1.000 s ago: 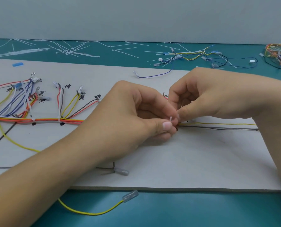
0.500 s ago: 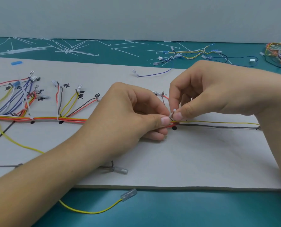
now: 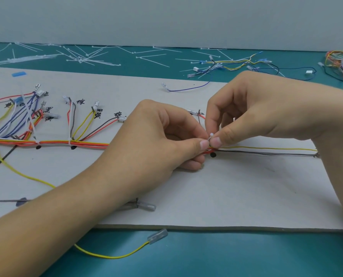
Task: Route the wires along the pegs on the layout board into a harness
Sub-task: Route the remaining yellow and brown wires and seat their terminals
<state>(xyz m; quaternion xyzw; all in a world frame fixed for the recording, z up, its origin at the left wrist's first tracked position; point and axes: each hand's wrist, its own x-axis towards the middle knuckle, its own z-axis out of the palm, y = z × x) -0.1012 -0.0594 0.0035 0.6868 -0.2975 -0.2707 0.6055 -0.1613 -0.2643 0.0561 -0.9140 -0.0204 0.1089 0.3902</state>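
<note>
Both hands had edged a little to the right along the bundle since half a second earlier, the small white cable-tie head (image 3: 211, 134) showing just above where the thumbs met. From the tied branches at the left, the orange, red and yellow wire trunk (image 3: 90, 144) ran lengthwise left to right across the pale grey layout board (image 3: 246, 192); the left hand (image 3: 154, 140) kept its grip pinched on the trunk, thumb touching the right hand (image 3: 252, 112), whose grip pinched the tie. Beyond, the thin yellow wire (image 3: 266, 147) and dark grey wire (image 3: 266, 153) trailed right over the teal counter (image 3: 226, 256).
</note>
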